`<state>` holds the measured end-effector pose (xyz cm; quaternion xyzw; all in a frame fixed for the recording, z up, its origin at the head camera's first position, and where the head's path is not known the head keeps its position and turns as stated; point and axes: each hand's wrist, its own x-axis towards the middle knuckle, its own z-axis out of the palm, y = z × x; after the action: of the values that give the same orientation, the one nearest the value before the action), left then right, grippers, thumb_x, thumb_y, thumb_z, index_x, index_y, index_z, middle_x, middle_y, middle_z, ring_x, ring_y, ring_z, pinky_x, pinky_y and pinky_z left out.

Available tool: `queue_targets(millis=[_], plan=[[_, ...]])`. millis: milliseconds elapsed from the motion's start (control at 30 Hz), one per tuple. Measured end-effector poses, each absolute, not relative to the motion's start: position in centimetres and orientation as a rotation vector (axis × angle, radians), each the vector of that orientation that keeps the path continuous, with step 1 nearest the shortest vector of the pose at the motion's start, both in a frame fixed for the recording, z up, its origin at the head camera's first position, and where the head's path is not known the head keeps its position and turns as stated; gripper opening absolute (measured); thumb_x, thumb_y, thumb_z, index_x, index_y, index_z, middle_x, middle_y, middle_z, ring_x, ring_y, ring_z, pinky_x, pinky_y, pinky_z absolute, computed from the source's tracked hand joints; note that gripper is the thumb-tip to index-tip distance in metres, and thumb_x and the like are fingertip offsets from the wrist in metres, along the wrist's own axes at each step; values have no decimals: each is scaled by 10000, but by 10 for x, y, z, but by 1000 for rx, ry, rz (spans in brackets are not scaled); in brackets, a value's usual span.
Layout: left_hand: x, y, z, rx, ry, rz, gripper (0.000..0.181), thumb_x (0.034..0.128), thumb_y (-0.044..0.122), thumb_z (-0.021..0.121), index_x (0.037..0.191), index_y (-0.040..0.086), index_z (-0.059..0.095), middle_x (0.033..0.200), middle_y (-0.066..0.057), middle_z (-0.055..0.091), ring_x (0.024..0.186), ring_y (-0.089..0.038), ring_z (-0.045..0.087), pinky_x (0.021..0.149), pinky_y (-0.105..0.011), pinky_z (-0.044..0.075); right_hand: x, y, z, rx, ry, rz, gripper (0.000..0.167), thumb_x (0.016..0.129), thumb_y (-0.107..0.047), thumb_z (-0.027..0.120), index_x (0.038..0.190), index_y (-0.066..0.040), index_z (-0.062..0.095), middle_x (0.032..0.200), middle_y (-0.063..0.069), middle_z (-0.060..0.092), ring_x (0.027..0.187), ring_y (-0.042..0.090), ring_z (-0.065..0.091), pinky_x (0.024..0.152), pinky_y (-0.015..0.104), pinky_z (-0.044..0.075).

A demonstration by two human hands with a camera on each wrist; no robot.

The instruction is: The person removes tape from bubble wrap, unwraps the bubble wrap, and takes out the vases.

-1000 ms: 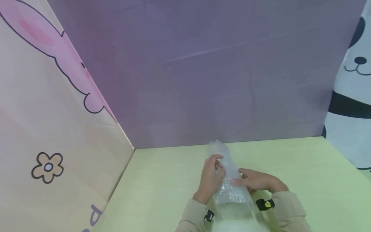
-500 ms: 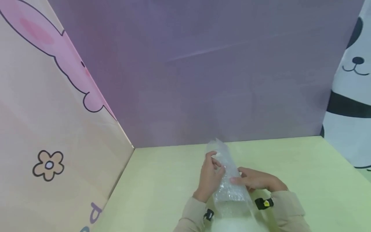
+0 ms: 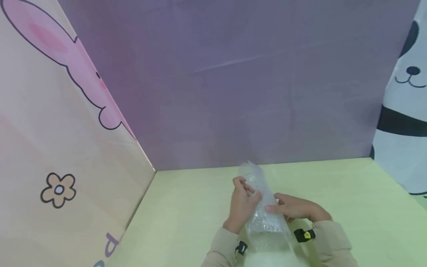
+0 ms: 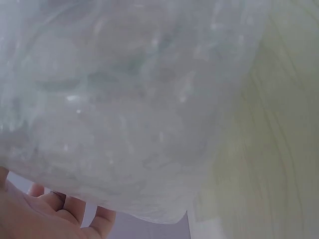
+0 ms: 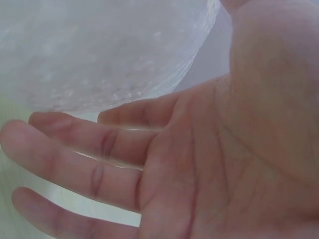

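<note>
A long, clear piece of bubble wrap [image 3: 267, 220] lies lengthwise before me at the table's middle, its far end [image 3: 248, 168] narrower and folded. Its near part looks doubled over; what it may enclose cannot be made out. My left hand [image 3: 241, 205] is at its left edge, fingers curled and thumb on the upper face. In the left wrist view the wrap [image 4: 124, 114] covers part of this hand's fingers [image 4: 102, 219]. My right hand [image 3: 297, 207] grips the right edge, thumb on top. The right wrist view shows its lower fingers [image 5: 60, 164] stretched loosely under the wrap [image 5: 99, 55].
The pale yellow-green table [image 3: 186, 207] ends at a purple back wall [image 3: 233, 92]. A side panel [image 3: 83, 155] with cartoon drawings stands on the left, and a panda panel [image 3: 403, 155] on the right. Both wrists carry black camera straps [image 3: 304, 235].
The left hand's index finger has drawn back leftward from across the bubble wrap, while its thumb has shifted slightly right. The right hand and the wrap stay nearly still.
</note>
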<state>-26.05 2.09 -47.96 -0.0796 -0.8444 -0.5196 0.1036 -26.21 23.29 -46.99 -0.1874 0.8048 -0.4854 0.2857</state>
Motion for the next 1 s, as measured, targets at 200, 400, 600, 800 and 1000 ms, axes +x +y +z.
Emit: queue_targets(millis=[200, 400, 600, 800, 1000], plan=[[-261, 23, -478, -200, -2479, -1559, 497, 878, 262, 790, 1151, 122, 399, 945, 47, 628, 779, -54, 504, 664, -210, 457, -261, 232, -466, -494, 2194, -1262, 653, 1019, -460, 583, 1418, 31, 420, 1119, 142, 667, 929, 264, 692, 782, 446, 619], [-261, 21, -475, -206, -2492, -1521, 362, 878, 283, 783, 1004, 130, 481, 880, 13, 578, 735, -71, 473, 609, -211, 428, -263, 231, -465, -521, 2186, -1273, 636, 1024, -448, 577, 1426, 19, 416, 1141, 140, 666, 944, 263, 690, 788, 451, 623], [-260, 20, -477, -216, -2498, -1431, 320, 869, 270, 795, 766, 120, 532, 760, 51, 511, 691, -50, 443, 604, -190, 418, -261, 229, -466, -519, 2200, -1270, 624, 1021, -451, 579, 1415, 11, 433, 1146, 136, 657, 942, 259, 678, 786, 444, 617], [-258, 20, -480, -224, -2498, -1369, 261, 861, 288, 801, 697, 155, 647, 787, 81, 564, 701, -18, 471, 620, -175, 440, -259, 228, -469, -518, 2206, -1268, 600, 1018, -453, 584, 1380, 9, 456, 1102, 126, 663, 912, 258, 676, 761, 428, 611], [-258, 20, -481, -263, -2521, -1303, 103, 868, 279, 782, 873, 176, 785, 863, 46, 613, 748, -8, 475, 666, -174, 429, -262, 228, -469, -532, 2206, -1265, 586, 1021, -455, 579, 1364, 5, 459, 1080, 125, 660, 893, 255, 671, 738, 423, 606]])
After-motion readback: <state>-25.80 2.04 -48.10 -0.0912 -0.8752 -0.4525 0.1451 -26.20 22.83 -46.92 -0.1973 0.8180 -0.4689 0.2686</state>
